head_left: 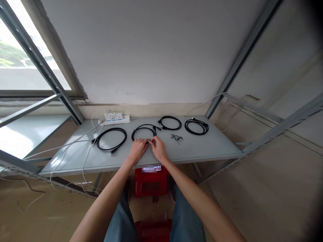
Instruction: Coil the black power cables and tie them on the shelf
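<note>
A coiled black cable [143, 127] lies on the grey shelf with its near side at my fingers and one plug pointing right. My left hand [138, 149] is closed on the near part of this coil. Right beside it, my right hand [158, 149] pinches at the same spot, with thumb and fingertips together. What sits between those fingertips is too small to make out. Thin black ties [177, 138] lie in a loose heap to the right of my hands.
Other coiled black cables lie around: a left coil [111, 138], a back coil [171, 123] and a right coil [196, 126]. A white power strip [114, 118] with white cords stands back left. Metal posts frame the shelf [202, 148]. Below is a red stool [151, 185] with a phone on it.
</note>
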A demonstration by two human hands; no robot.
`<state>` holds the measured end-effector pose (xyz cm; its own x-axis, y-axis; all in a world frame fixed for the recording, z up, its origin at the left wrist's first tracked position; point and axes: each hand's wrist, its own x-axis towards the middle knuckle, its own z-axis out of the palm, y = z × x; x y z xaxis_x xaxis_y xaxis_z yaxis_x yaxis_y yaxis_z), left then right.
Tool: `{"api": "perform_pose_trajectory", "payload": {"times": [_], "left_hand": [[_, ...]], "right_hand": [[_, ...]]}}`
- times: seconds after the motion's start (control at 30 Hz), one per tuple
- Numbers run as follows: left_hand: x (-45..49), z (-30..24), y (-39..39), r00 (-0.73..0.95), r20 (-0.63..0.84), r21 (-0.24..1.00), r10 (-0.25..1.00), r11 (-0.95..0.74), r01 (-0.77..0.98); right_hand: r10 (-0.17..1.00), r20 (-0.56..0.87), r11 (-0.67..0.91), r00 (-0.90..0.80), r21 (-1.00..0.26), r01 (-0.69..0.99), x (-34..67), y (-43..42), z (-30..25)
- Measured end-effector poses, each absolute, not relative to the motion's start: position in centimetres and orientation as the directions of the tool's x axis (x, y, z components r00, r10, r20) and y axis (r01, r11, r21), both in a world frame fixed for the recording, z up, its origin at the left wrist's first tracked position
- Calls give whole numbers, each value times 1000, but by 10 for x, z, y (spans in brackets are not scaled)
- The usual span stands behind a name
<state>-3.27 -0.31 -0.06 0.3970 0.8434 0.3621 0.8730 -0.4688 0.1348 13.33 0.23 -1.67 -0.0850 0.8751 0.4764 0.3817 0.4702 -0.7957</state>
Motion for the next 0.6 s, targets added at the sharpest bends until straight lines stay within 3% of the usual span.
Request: {"api": "perform_pose_trajectory", "payload": {"times": [0.33, 0.6], "left_hand": [[-33, -5, 2, 432, 316, 290, 845, -519, 804], [-35, -8, 4, 459, 329, 295, 825, -552, 780]], "right_hand": [[869, 477, 491, -130, -801, 342, 132, -6, -8], [832, 533, 552, -152, -773, 312, 133, -8, -8]]}}
